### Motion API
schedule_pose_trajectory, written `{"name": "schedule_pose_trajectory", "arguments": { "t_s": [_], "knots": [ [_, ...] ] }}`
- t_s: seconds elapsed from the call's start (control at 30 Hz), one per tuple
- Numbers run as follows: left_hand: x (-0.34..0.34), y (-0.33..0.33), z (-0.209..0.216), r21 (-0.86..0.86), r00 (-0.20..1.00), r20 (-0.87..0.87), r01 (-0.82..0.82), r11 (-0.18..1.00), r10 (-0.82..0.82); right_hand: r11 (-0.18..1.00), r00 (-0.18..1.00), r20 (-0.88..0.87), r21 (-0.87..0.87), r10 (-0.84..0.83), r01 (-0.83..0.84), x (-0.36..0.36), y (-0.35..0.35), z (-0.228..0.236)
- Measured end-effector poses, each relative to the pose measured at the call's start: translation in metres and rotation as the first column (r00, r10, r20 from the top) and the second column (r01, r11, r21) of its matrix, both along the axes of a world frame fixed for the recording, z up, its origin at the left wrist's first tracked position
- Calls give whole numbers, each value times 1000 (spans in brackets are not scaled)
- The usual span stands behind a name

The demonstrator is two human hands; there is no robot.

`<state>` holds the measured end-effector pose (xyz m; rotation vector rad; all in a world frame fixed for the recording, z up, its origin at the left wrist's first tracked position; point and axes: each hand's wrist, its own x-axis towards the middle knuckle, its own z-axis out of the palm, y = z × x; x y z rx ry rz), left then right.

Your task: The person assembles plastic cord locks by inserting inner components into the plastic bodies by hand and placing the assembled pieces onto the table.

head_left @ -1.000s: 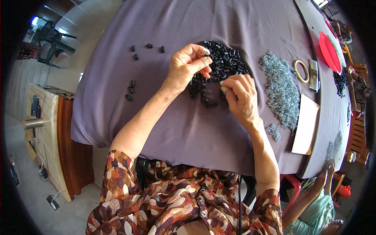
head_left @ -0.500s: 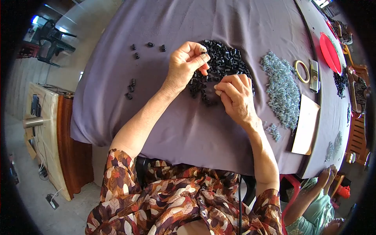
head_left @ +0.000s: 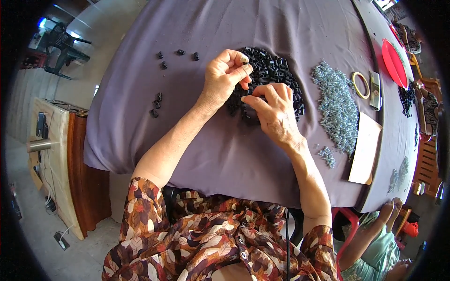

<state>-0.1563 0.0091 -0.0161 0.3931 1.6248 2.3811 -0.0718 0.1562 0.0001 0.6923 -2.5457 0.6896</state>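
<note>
A heap of small black cylindrical pieces [head_left: 272,70] lies on a purple-grey cloth. My left hand [head_left: 224,77] is over the heap's left edge, thumb and forefinger pinched together; a dark bit shows between the tips, too small to make out. Lower and to the right, my right hand [head_left: 277,112] reaches across the near part of the heap, fingers bent and thumb drawn in; whatever its tips hold is hidden. Several loose black pieces [head_left: 181,52] sit apart on the cloth to the left, with more loose black pieces [head_left: 157,105] nearer me.
Right of the heap spreads a pile of small clear bluish pieces [head_left: 337,110]. Beyond it are a cream ring [head_left: 361,85], a metallic rectangular object [head_left: 376,91] and a tan board [head_left: 365,150]. A red tray [head_left: 394,63] stands farther right. Another person's legs [head_left: 370,239] show at lower right.
My right hand has moved left and slightly up, its fingertips now closer to my left hand over the black pieces. My left hand has stayed nearly in place, still pinched.
</note>
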Motion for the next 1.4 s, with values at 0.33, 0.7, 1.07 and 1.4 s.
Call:
{"name": "schedule_pose_trajectory", "arguments": {
  "t_s": [0.33, 0.7, 1.07, 1.4],
  "knots": [
    [0, 0, -2, -29, 1000, 17, 22, 999, -22, 999, 999, 31, 53, 10, -12, 1, -4, -2],
    [4, -2, 2, -70, 995, 30, 102, 992, -100, 991, 998, 59, 134, -2, -6, 5, -6, -6],
    [10, -1, 0, -67, 981, 79, 185, 980, -180, 915, 975, 158, -351, -155, 202, 7, 12, 4],
    [14, 3, 5, -104, 964, 128, 247, 963, -233, 686, 875, 463, -592, -142, 424, 11, 16, 5]
  ]
}}
